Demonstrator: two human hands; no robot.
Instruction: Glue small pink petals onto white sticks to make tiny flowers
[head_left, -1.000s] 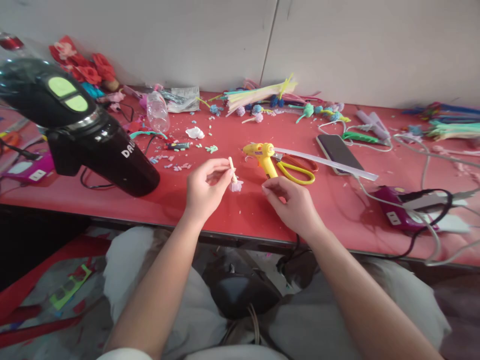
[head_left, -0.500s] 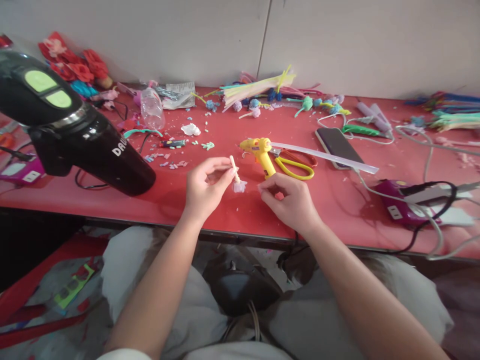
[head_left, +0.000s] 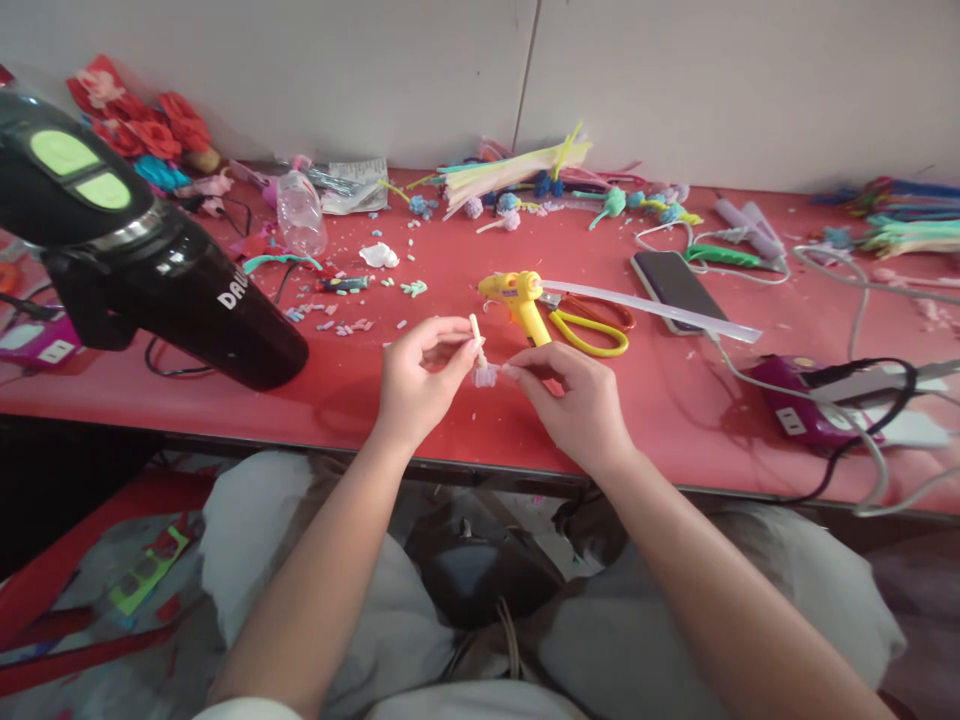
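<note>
Between thumb and fingers, my left hand [head_left: 429,378] pinches a cream pipe-cleaner stem [head_left: 475,328] with a pale lilac fuzzy flower head [head_left: 485,375] at its lower end. My right hand [head_left: 574,400] is closed in a pinch, its fingertips at the right side of the lilac head. Whatever small piece those fingertips hold is too tiny to make out. Just beyond the right hand a yellow glue gun [head_left: 529,305] stands with a long clear glue stick [head_left: 645,305] out of its back. Pliers with yellow and red handles [head_left: 592,335] lie behind it.
A black handheld device marked "DAU" [head_left: 187,270] looms at left. Pipe cleaners [head_left: 517,178], fuzzy flowers and a plastic bottle [head_left: 301,215] line the back of the red table [head_left: 360,400]. A phone [head_left: 679,290] and purple power strip [head_left: 806,405] with cables are at right.
My right hand has moved left, bringing its fingertips to the lilac flower head. My left hand has shifted slightly right with the stem.
</note>
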